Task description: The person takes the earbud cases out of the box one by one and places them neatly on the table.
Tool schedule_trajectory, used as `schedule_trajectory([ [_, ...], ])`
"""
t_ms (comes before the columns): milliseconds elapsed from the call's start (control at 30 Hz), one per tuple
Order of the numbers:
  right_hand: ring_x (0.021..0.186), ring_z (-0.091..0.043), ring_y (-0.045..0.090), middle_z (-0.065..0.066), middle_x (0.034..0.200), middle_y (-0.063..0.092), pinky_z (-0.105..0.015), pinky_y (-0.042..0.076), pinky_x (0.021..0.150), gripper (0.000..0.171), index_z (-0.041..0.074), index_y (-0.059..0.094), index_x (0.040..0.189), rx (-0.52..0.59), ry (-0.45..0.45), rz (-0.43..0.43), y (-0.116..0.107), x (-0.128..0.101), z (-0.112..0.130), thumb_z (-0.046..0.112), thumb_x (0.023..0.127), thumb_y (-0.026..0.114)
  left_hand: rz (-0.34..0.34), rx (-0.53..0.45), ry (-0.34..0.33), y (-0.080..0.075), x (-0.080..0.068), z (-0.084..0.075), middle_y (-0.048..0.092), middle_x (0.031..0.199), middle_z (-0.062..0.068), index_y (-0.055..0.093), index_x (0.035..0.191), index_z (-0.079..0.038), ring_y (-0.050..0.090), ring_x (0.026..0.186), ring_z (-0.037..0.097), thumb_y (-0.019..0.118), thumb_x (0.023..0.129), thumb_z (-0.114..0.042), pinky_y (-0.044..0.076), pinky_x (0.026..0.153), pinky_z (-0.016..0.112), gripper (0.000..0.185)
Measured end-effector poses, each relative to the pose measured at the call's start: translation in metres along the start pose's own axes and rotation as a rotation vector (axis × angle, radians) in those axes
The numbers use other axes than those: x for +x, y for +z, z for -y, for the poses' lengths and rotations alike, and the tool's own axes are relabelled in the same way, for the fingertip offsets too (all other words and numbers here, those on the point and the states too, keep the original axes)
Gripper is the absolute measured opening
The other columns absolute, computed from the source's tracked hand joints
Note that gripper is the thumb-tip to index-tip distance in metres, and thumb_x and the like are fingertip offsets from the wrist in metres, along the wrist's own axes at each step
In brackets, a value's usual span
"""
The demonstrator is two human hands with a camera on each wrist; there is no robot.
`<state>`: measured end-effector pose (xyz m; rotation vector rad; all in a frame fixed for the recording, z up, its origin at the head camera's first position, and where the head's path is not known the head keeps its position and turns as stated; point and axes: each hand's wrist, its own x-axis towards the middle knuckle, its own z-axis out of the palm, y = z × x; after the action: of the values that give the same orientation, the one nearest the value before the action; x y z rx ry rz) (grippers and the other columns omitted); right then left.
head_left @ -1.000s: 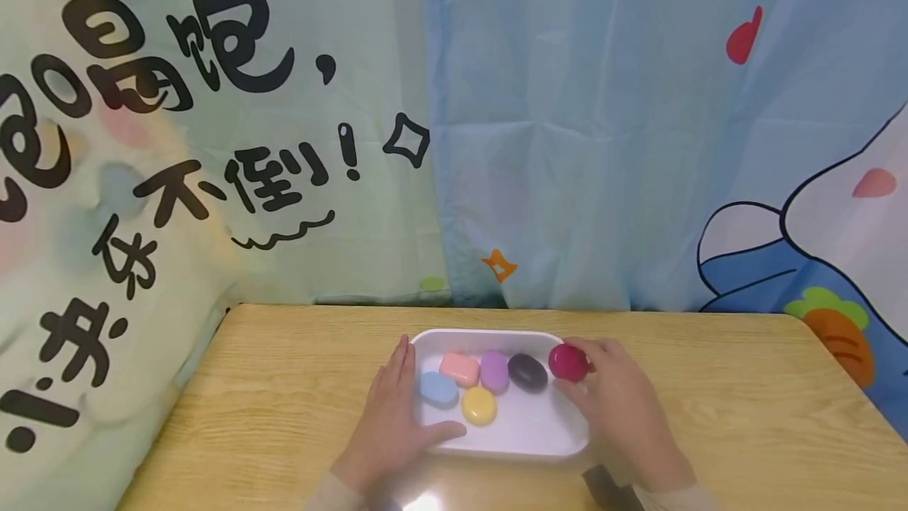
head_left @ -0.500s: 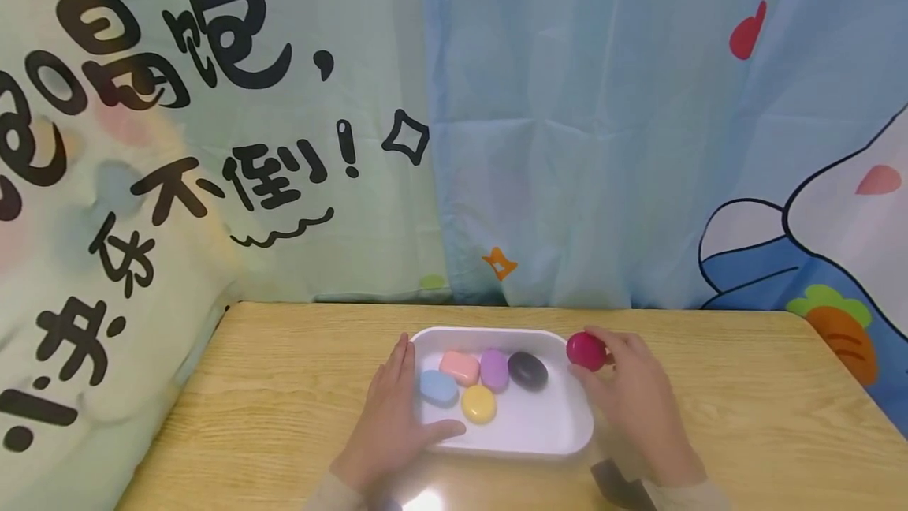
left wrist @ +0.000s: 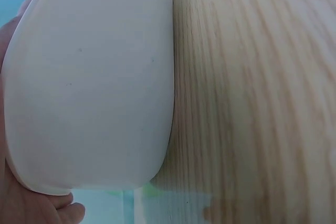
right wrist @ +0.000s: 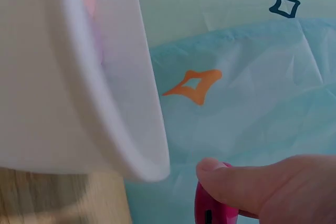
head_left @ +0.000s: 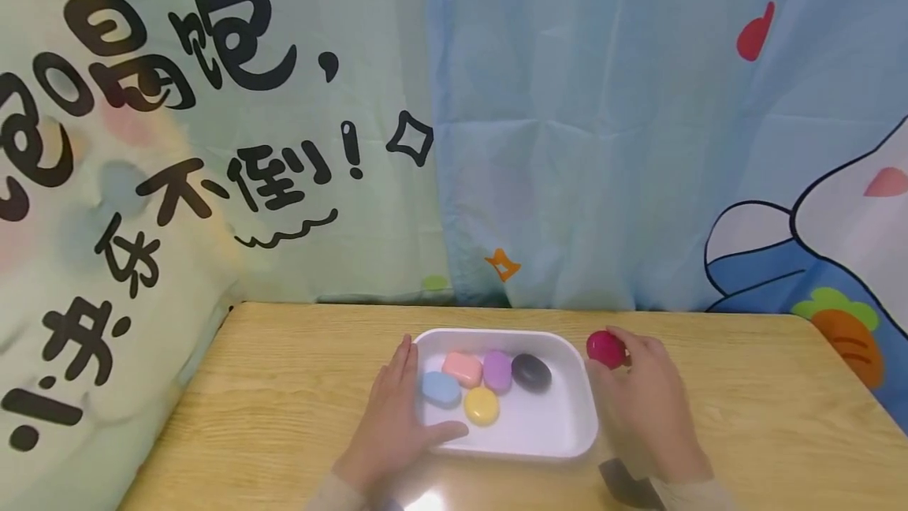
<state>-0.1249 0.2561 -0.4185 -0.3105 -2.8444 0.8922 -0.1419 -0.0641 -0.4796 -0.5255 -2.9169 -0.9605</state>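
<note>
A smooth, round crimson piece (head_left: pixel 606 349) is pinched between the thumb and fingers of my right hand (head_left: pixel 649 400), just beyond the right end of the white tray (head_left: pixel 567 432). In the right wrist view, my thumb presses on the crimson piece (right wrist: pixel 212 205), which has a small dark slot in its side. My left hand (head_left: pixel 393 408) rests against the tray's left end, its fingers straight along the rim and its thumb reaching over the front edge. The left wrist view shows the tray's outer wall (left wrist: pixel 94 87) close up, with fingertips (left wrist: pixel 71 212) at its corner.
Inside the tray lie smooth pieces: pink (head_left: pixel 463 369), purple (head_left: pixel 497 371), dark grey (head_left: pixel 531 373), light blue (head_left: pixel 441 389) and yellow (head_left: pixel 481 406). The tray stands on a wooden table (head_left: pixel 745 408). A printed cloth (head_left: pixel 567 140) hangs behind the table.
My right hand has carried the crimson piece rightward, from over the tray's back right corner to outside its right rim. The left hand and the other pieces have stayed in place.
</note>
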Motion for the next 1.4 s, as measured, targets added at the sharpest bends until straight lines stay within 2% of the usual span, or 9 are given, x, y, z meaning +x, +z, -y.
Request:
schedule_trajectory([
  [133,0.109,-0.047,0.051,-0.031,0.134,0.045,-0.061,0.053,0.089,0.063,0.000,0.043,0.150,-0.001,0.064,0.020,0.000,0.002,-0.004,0.031,0.098,0.061,0.020,-0.010,-0.019,0.000,0.000,-0.002,0.009,0.169,0.009,0.014,0.160,-0.001,0.016,0.153,0.030,0.074,0.074,-0.072,0.015,0.122,0.052,0.127],
  [233,0.110,-0.048,0.050,-0.032,0.133,0.044,-0.062,0.052,0.091,0.064,-0.002,0.042,0.149,-0.014,0.078,0.035,0.002,0.004,-0.008,0.029,0.097,0.062,0.022,-0.015,-0.025,-0.002,0.000,-0.004,0.009,0.169,0.010,0.014,0.160,-0.001,0.015,0.153,0.030,0.076,0.074,-0.069,0.015,0.122,0.052,0.126],
  [667,0.108,-0.049,0.051,-0.034,0.126,0.046,-0.063,0.052,0.090,0.064,-0.006,0.044,0.145,-0.054,0.062,0.042,0.014,0.011,-0.026,0.026,0.094,0.066,0.017,-0.016,-0.026,-0.003,-0.002,-0.003,0.010,0.168,0.010,0.015,0.160,0.000,0.016,0.152,0.031,0.076,0.074,-0.069,0.015,0.122,0.052,0.126],
  [1033,0.104,-0.048,0.053,-0.035,0.122,0.048,-0.062,0.053,0.089,0.063,-0.008,0.044,0.143,-0.090,0.081,0.092,0.022,0.013,-0.035,0.025,0.094,0.066,0.003,-0.027,-0.020,-0.002,-0.002,-0.004,0.011,0.168,0.010,0.016,0.160,0.001,0.017,0.152,0.031,0.077,0.074,-0.067,0.015,0.122,0.053,0.126],
  [1400,0.099,-0.046,0.056,-0.036,0.116,0.051,-0.061,0.052,0.088,0.060,-0.012,0.050,0.137,-0.115,0.017,0.045,0.030,0.012,-0.045,0.024,0.092,0.068,0.000,-0.035,-0.004,-0.001,-0.002,-0.002,0.010,0.168,0.011,0.015,0.160,0.001,0.016,0.152,0.030,0.076,0.074,-0.069,0.015,0.122,0.053,0.126],
])
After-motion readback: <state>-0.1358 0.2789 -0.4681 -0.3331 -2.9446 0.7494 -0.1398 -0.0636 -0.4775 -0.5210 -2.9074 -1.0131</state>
